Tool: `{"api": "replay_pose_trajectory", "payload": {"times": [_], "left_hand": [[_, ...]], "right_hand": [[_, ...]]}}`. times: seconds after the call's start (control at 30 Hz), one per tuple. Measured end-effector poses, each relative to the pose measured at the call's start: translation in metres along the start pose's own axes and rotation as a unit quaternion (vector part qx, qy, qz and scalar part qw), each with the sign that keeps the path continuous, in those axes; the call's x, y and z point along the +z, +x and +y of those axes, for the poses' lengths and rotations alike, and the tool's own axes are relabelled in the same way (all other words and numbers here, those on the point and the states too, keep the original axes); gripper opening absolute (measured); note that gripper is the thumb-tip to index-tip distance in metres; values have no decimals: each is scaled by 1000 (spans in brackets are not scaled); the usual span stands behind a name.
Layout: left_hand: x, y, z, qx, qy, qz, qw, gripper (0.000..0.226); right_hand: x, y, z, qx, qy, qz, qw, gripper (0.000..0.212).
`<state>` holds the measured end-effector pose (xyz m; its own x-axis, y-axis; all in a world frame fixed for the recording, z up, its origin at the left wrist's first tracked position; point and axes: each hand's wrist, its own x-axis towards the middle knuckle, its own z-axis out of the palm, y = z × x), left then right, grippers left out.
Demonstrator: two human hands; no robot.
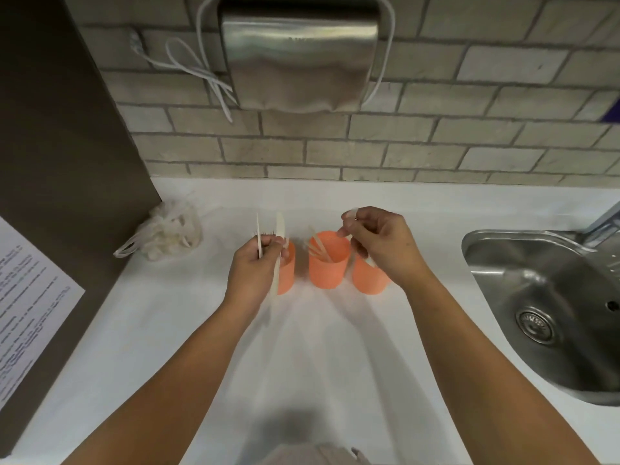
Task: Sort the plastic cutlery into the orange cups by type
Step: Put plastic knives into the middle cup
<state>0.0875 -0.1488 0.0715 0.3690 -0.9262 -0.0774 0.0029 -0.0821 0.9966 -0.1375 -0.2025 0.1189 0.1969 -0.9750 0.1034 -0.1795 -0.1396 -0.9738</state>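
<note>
The middle orange plastic cup (327,268) stands on the white desk (188,330) with a few pale cutlery handles (317,247) leaning inside it. Just left of it, my left grip (253,266) is clenched round a white plastic knife (279,228) and a second thin white piece (258,236), hiding much of the left orange cup (288,278). Just right of it, my right grip (380,245) pinches a small white plastic piece (352,213), covering part of the right orange cup (367,281). Well left of the middle cup lies a clear bag of white cutlery (171,231). Well right of it is a steel sink (523,251), and behind it a steel hand dryer (298,62) hangs on the brick wall.
</note>
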Motion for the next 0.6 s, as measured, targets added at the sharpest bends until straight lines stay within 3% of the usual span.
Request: {"api": "replay_pose_trajectory", "payload": {"times": [0.1,0.23,0.43,0.6], "left_hand": [[4,7,0,-11,6,2,1000,13],[13,15,1,-16,11,2,1000,12],[21,25,1,-7,23,9,1000,6],[25,30,0,-7,16,3,1000,9]], "right_hand": [[4,16,11,-20,-105,51,993,22],[13,31,23,-23,-130,77,988,21],[18,48,31,-48,-210,76,974,18],[20,51,37,-17,-307,41,951,26]]}}
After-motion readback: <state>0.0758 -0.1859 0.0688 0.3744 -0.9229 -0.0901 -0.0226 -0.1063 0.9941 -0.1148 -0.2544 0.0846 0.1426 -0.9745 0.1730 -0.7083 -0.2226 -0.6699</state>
